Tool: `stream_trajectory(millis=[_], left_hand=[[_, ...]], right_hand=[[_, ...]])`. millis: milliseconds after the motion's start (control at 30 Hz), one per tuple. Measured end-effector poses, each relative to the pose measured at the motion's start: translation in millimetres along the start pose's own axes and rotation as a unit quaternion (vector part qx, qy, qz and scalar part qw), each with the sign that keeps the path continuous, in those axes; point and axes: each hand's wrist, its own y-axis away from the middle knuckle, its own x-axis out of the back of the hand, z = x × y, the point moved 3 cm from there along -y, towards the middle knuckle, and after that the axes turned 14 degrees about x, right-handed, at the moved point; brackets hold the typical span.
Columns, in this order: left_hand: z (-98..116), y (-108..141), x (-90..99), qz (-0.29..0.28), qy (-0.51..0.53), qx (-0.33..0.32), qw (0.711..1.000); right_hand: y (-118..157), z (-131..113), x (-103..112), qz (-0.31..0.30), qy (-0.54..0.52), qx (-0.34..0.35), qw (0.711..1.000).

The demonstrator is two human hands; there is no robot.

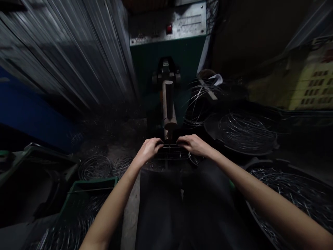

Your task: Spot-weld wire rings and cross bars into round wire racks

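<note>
Between my hands is a small wire rack [171, 152] made of thin metal rods with short cross wires. My left hand [150, 148] has its fingers closed on the rack's left end. My right hand [193, 144] pinches the rack's right end in the same way. Just above the rack, the rod-like electrode arm [169, 104] of a green welding machine [143, 59] points down toward it. Shadow hides the exact contact between the electrode tip and the wires. The fingertips are dark and partly hidden.
Round tubs with loose wires [248, 133] and bent wire pieces [291, 187] stand at the right. A green crate [91, 184] and wire rings [95, 167] lie at the left. A yellow crate [317, 80] stands at the far right. Corrugated metal sheeting [70, 45] rises behind.
</note>
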Motion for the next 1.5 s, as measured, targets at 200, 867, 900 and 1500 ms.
stream_trajectory(millis=[200, 867, 900, 1500], left_hand=[[6, -11, 4.2, 0.011, 0.021, 0.008, 1.000], [4, -29, 4.9, -0.007, 0.018, 0.022, 1.000], [4, -30, 6.1, -0.009, 0.011, 0.021, 1.000], [6, -30, 15.4, -0.031, -0.013, 0.020, 0.999]], right_hand=[[-5, 6, 11, 0.027, 0.003, -0.003, 1.000], [-17, 19, 15, -0.031, 0.109, -0.041, 0.993], [-18, 19, 16, -0.038, 0.111, -0.041, 0.992], [-28, 23, 23, -0.089, 0.072, -0.025, 0.993]])
